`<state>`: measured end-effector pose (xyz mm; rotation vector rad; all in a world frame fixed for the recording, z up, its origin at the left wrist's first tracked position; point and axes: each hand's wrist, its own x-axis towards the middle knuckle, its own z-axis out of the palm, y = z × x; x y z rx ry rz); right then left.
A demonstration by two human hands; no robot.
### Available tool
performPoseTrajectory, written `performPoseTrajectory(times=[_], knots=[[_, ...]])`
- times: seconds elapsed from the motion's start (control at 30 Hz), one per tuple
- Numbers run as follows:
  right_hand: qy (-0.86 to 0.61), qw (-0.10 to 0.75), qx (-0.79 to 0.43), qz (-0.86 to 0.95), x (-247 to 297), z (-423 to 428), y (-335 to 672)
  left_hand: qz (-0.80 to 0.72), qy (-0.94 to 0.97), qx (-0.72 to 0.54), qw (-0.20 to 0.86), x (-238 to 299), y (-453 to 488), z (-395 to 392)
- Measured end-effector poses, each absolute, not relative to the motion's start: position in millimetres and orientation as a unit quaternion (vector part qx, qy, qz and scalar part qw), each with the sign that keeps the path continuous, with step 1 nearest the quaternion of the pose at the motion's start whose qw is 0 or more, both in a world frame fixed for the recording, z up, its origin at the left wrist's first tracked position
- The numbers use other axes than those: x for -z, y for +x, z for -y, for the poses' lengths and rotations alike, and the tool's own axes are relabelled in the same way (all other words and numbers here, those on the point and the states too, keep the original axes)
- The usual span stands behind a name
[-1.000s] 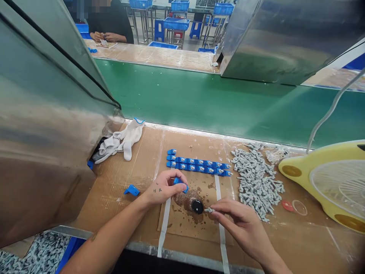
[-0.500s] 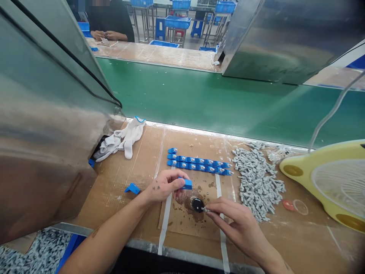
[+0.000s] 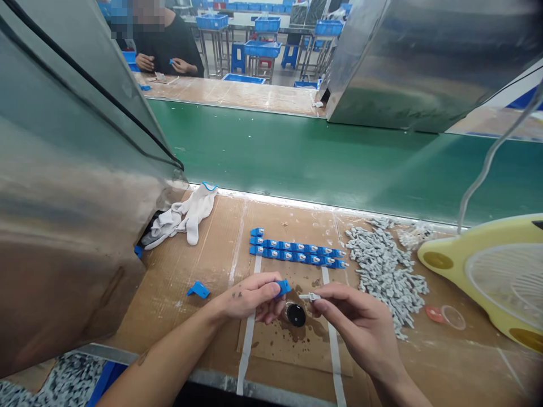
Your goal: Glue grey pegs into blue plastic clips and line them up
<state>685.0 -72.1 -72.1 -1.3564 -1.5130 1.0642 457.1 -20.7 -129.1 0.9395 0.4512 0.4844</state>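
My left hand (image 3: 250, 298) pinches a small blue plastic housing (image 3: 283, 286) between thumb and fingers. My right hand (image 3: 354, 322) pinches a small grey insert (image 3: 309, 296), its tip pointing left at the blue housing, a few centimetres away. Below and between the two hands sits a small black round pot (image 3: 296, 315) on a stained cardboard pad (image 3: 297, 342). Behind the hands lie rows of finished blue pieces (image 3: 297, 252). A heap of grey inserts (image 3: 384, 268) lies to the right.
A loose blue housing (image 3: 198, 290) and white gloves (image 3: 184, 216) lie at left beside a steel housing (image 3: 63, 198). A yellow fan (image 3: 492, 271) stands at right. A green conveyor belt (image 3: 318, 152) runs behind. Another person (image 3: 165, 42) works across it.
My right hand has lifted the grey insert off the black pot and raised it toward the blue housing. My left hand has shifted slightly right and lower with the housing.
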Motion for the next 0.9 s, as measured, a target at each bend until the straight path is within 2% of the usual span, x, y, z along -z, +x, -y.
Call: performPoseTrajectory(times=[0.37, 0.67, 0.9], knots=[[-0.485, 0.374, -0.391, 0.687, 68, 56, 677, -0.167, 0.447, -0.228, 0.849, 113, 455, 23], [-0.426, 0.281, -0.38, 0.771, 57, 49, 677, -0.215, 0.444, -0.185, 0.85, 111, 457, 27], [-0.416, 0.308, -0.363, 0.774, 60, 42, 673, -0.24, 0.506, -0.209, 0.802, 110, 452, 25]])
